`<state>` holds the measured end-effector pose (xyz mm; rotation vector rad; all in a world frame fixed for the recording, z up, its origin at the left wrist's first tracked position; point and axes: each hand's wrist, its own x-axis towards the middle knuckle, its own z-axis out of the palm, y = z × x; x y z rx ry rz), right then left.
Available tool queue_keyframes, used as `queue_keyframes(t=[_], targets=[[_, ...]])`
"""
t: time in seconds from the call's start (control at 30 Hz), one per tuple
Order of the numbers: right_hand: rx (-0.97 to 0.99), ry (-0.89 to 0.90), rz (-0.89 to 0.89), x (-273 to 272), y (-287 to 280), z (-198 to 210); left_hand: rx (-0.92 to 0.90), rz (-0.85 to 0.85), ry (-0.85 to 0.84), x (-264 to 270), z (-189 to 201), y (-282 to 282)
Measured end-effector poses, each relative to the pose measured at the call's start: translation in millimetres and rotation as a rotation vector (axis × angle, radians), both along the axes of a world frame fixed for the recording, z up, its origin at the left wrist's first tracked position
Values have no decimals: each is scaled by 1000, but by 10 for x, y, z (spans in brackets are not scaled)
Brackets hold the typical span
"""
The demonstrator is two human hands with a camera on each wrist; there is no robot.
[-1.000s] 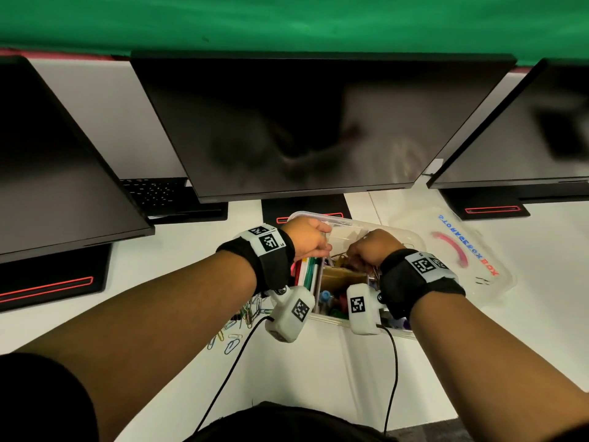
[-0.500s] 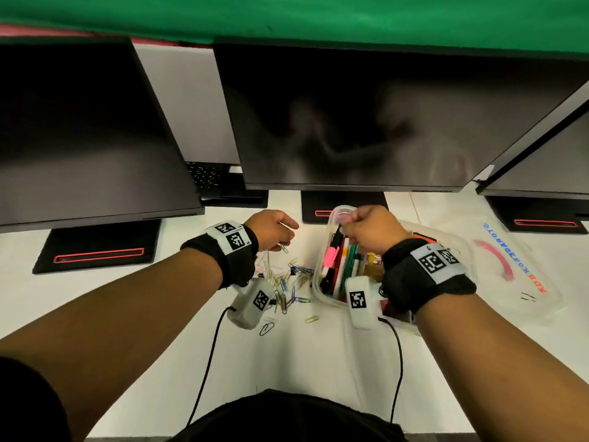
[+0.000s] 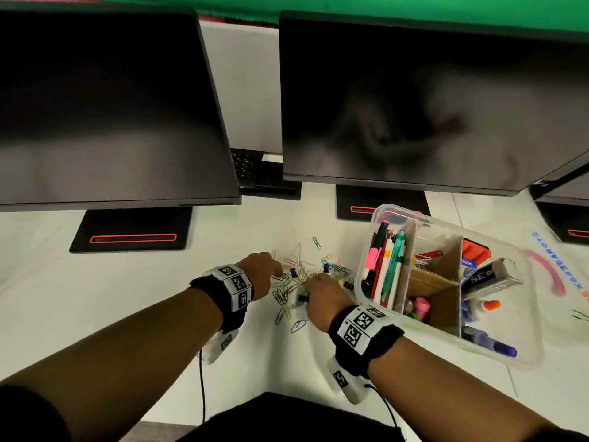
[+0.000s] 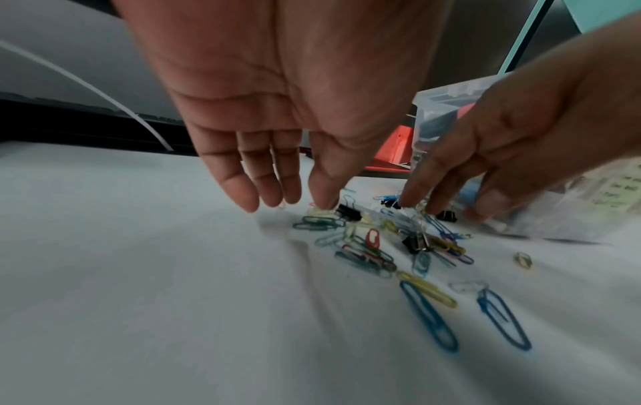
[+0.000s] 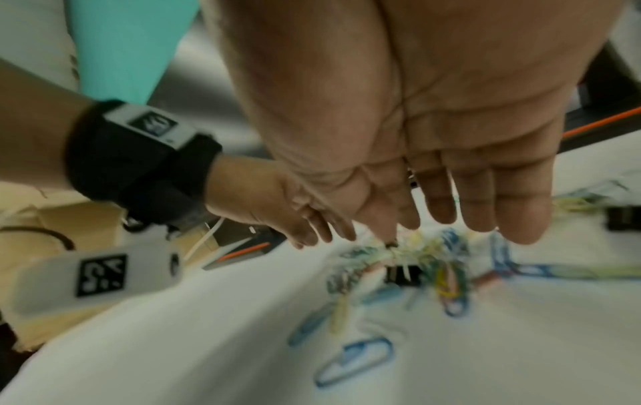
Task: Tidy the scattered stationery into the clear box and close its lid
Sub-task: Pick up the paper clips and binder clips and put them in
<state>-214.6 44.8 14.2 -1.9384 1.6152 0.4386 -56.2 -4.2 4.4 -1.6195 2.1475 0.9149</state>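
Note:
A heap of coloured paper clips (image 3: 293, 277) (image 4: 367, 246) (image 5: 440, 274) mixed with black binder clips (image 3: 302, 298) (image 4: 346, 212) lies on the white desk. My left hand (image 3: 271, 271) (image 4: 288, 200) reaches down on the heap's left side with straight fingers, thumb tip touching a clip. My right hand (image 3: 314, 282) (image 5: 437, 213) comes in from the right, fingers spread, their tips on the clips. Neither hand holds anything. Just to the right stands the clear box (image 3: 359, 275) without its lid, holding pens (image 3: 387, 266) and cardboard dividers. Its lid (image 3: 549, 275) lies further right.
Two dark monitors (image 3: 111, 106) (image 3: 414, 100) overhang the back of the desk on black bases (image 3: 130, 231). A keyboard (image 3: 245, 164) sits between them. A wrist-camera cable (image 3: 202, 387) hangs off the front edge. Bare white desk stretches left of the clips.
Both hands left the box. The left went to the clip heap first, then the right followed from the pen compartment. The head view swung left.

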Motion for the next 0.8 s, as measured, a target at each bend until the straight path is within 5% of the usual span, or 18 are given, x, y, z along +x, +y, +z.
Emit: queue_keyframes(t=[0.37, 0.8], targets=[[-161, -43, -292, 1, -115, -228, -81, -17, 93, -354, -195, -410], [-213, -138, -162, -48, 39, -372, -110, 44, 49, -525, -353, -450]])
